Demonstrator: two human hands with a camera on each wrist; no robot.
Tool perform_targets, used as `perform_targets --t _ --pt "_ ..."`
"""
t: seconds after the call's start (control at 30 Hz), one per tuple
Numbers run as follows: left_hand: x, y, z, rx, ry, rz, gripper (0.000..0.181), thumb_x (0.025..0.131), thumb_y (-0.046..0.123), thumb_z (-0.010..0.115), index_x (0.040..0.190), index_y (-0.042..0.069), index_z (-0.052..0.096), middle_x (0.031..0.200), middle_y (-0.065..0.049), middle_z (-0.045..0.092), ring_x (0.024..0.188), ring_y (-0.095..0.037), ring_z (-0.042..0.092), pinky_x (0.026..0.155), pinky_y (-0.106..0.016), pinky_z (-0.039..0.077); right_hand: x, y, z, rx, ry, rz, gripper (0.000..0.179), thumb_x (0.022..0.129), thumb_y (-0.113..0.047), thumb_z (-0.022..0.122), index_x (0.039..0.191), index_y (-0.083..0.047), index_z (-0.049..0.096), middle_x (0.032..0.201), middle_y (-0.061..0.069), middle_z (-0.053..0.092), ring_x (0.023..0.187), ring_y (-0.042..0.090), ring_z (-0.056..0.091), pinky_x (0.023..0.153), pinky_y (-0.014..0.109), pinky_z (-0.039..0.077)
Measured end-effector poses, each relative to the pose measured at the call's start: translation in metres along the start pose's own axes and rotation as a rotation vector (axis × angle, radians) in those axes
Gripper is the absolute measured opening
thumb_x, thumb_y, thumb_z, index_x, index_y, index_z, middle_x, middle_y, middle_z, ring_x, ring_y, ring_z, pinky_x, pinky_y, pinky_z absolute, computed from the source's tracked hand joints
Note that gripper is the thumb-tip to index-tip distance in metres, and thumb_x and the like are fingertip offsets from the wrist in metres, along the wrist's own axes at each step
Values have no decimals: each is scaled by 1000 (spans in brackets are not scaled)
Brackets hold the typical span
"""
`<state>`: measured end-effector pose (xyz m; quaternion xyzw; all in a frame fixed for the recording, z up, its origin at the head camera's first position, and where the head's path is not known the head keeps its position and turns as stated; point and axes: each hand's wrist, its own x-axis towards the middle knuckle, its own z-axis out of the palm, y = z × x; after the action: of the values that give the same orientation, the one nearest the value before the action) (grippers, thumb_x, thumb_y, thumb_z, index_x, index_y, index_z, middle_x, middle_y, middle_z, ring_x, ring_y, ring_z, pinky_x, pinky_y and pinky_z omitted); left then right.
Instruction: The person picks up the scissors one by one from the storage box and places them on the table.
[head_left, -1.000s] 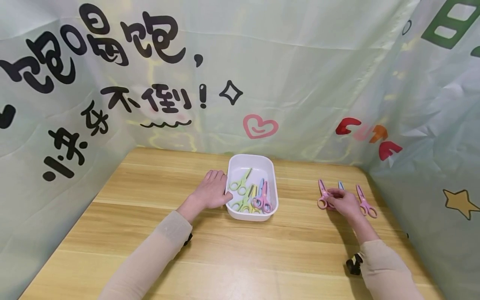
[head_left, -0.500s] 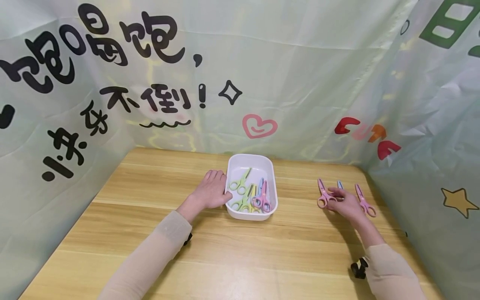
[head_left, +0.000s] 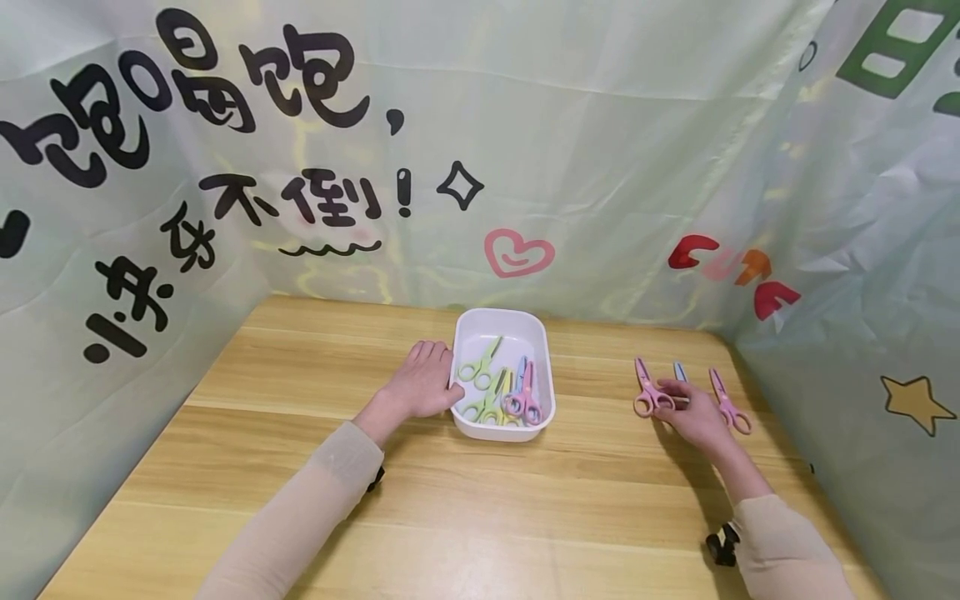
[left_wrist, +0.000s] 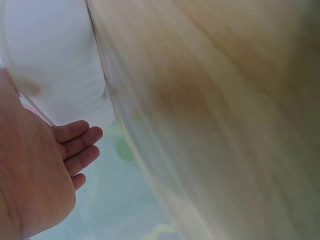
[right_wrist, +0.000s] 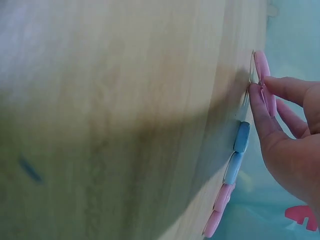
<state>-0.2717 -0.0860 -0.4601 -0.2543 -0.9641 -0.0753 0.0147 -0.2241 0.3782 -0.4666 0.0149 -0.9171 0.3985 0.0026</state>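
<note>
My right hand pinches the handle of a pair of pink scissors between thumb and fingers, close over the table at the right. Beside it lie blue scissors, mostly hidden under the hand in the head view, and a second pair of pink scissors farther right. My left hand rests against the left side of a white plastic tray, fingers straight along the outer wall and thumb at the rim. Inside the tray are light green scissors and several other pairs in green, yellow, blue and pink.
The wooden table meets a printed cloth backdrop at the back and both sides. Bare tabletop separates the tray from the scissors at the right.
My right hand and wrist have shifted slightly to the right, showing more of the pinched pink scissors' handle. The left hand and the tray stay where they were.
</note>
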Motion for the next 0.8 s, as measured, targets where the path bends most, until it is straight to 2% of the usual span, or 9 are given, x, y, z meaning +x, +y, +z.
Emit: perform_targets --t 0.33,0.53,0.8 --pt "-1 0 -1 -10 -5 -5 56 94 42 50 126 -4 54 123 -16 51 123 -33 43 118 -48 27 0 -1 0 -93 32 -27 51 92 -4 74 134 17 54 125 38 62 112 51 65 66 17 51" --pt "-1 0 1 1 0 -4 57 93 43 49 125 -4 54 122 -15 51 122 -32 43 117 -47 28 2 3 2 -157 57 -58 47 91 -2 75 131 17 57 126 37 62 108 50 67 69 16 50" --pt "-1 1 0 4 2 -8 59 93 45 48 127 -4 54 124 -15 51 123 -32 43 118 -48 28 2 5 4 -242 95 -77 46 89 -5 76 129 14 61 121 33 67 101 44 68 75 30 52"
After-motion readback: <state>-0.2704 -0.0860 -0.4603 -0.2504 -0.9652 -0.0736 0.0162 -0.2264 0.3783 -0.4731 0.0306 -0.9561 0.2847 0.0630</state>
